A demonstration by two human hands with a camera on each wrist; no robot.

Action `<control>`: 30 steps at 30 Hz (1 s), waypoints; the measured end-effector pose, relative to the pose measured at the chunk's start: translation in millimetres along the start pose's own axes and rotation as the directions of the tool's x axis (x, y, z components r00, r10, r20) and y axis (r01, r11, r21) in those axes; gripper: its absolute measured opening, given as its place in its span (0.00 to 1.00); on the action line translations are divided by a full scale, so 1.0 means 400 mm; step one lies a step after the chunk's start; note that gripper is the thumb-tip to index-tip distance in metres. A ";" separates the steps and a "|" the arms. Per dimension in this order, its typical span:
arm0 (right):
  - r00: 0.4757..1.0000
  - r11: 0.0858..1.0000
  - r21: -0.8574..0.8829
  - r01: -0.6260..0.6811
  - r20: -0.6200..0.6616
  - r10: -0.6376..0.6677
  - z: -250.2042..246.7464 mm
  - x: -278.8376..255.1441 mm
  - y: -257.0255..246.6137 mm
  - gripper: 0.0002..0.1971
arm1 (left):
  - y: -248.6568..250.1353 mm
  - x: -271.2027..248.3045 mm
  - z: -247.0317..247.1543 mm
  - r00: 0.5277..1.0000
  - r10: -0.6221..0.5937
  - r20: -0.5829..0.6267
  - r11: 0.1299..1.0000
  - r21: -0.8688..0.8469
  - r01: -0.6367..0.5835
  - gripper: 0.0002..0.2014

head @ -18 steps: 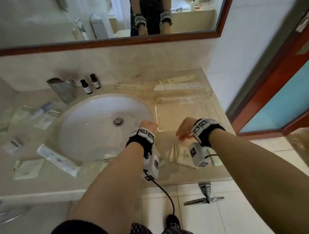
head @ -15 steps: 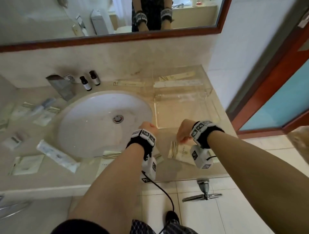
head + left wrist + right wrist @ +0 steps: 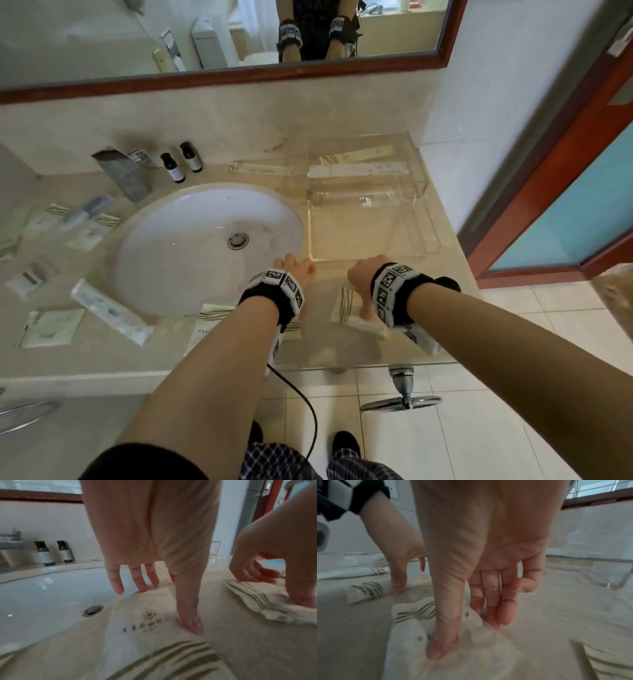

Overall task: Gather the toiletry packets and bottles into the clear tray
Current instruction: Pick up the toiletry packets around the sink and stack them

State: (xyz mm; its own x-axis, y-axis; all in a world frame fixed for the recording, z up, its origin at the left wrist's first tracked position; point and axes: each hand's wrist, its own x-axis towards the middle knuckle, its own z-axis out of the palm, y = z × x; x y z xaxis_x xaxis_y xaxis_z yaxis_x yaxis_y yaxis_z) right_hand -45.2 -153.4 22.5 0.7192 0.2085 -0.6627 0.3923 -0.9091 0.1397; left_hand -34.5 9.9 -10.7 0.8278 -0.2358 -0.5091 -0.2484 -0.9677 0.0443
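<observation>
Both hands now lower onto the beige marble bench: right hand (image 3: 481, 601) pinching a cream striped paper packet (image 3: 423, 635), left hand (image 3: 154, 566) spread, thumb on another; lift cleanly toward the clear acrylic tray (image 3: 432, 236) just beyond.

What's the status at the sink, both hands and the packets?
Right hand pinching a striped packet. Left hand open, thumb on another packet. Clear tray unobstructed.
</observation>
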 end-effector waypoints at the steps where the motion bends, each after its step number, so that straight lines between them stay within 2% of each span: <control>1: 1.000 1.000 0.008 0.020 -0.012 -0.020 0.000 -0.006 -0.001 0.18 | -0.003 -0.006 -0.002 1.000 0.006 0.011 1.000 -0.015 -0.006 0.34; 3: 1.000 0.999 0.027 0.016 -0.026 -0.016 0.007 -0.004 0.001 0.16 | -0.011 -0.021 -0.003 1.000 0.000 0.015 0.999 -0.047 0.000 0.30; 6: 0.999 0.996 0.081 -0.026 -0.017 0.027 0.005 -0.009 0.000 0.16 | -0.020 -0.043 -0.003 1.000 -0.018 -0.004 0.998 -0.060 0.018 0.14; 8: 0.999 0.993 0.109 -0.048 0.029 0.045 -0.003 -0.014 -0.007 0.19 | -0.022 -0.040 -0.010 0.997 -0.044 0.065 0.999 0.011 0.043 0.06; 10: 0.995 0.992 0.111 -0.066 0.078 0.058 -0.011 -0.008 -0.008 0.17 | -0.019 -0.035 -0.016 0.983 -0.066 0.173 0.998 0.023 0.063 0.07; 11: 0.995 0.981 0.180 -0.076 0.071 0.064 0.010 0.034 0.001 0.17 | -0.019 -0.030 -0.017 0.979 -0.074 0.188 0.997 0.019 0.072 0.08; 13: 0.994 0.983 0.180 -0.041 0.102 0.023 0.046 0.107 0.032 0.35 | -0.021 -0.026 -0.029 0.977 -0.056 0.204 0.997 -0.035 0.065 0.09; 14: 0.997 0.968 0.248 -0.034 0.075 0.016 0.050 0.128 0.051 0.32 | -0.022 -0.022 -0.044 0.980 -0.032 0.198 0.991 -0.120 0.057 0.13; 15: 0.999 0.945 0.328 -0.022 0.054 0.005 0.032 0.112 0.068 0.22 | -0.025 -0.022 -0.068 0.981 -0.008 0.195 0.969 -0.242 0.055 0.15; 16: 1.000 0.896 0.443 0.014 0.004 -0.018 -0.003 0.069 0.081 0.18 | -0.025 -0.026 -0.101 0.981 0.017 0.192 0.942 -0.332 0.049 0.15; 18: 0.996 0.770 0.638 0.016 -0.081 0.046 -0.069 0.005 0.133 0.17 | -0.023 -0.014 -0.170 0.988 0.034 0.151 0.908 -0.417 0.032 0.19; 20: 0.979 0.644 0.765 -0.008 -0.126 0.162 -0.106 -0.014 0.190 0.04 | -0.013 0.011 -0.238 0.998 0.019 0.068 0.885 -0.466 0.015 0.21; 21: 0.963 0.597 0.802 -0.006 -0.157 0.220 -0.118 -0.010 0.218 0.03 | -0.009 0.026 -0.262 1.000 0.024 0.012 0.869 -0.494 -0.015 0.20; 22: 0.944 0.594 0.804 -0.031 -0.172 0.282 -0.123 -0.005 0.240 0.03 | -0.003 0.052 -0.277 0.999 0.028 -0.039 0.856 -0.516 -0.044 0.19; 24: 0.909 0.624 0.777 -0.081 -0.199 0.366 -0.115 0.007 0.280 0.10 | 0.016 0.093 -0.292 0.994 0.044 -0.101 0.850 -0.519 -0.091 0.16; 30: 0.874 0.726 0.659 -0.195 -0.219 0.433 -0.075 0.018 0.325 0.11 | 0.090 0.171 -0.267 0.983 0.153 -0.097 0.924 -0.338 -0.177 0.12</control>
State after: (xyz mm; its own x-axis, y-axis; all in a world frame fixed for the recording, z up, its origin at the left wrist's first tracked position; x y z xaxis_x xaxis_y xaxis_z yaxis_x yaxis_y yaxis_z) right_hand 28.4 -259.2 58.0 0.9242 -0.1327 -0.3581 -0.2334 -0.9385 -0.2546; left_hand 66.9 -50.7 47.7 0.8253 -0.3883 -0.4101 -0.2059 -0.8831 0.4217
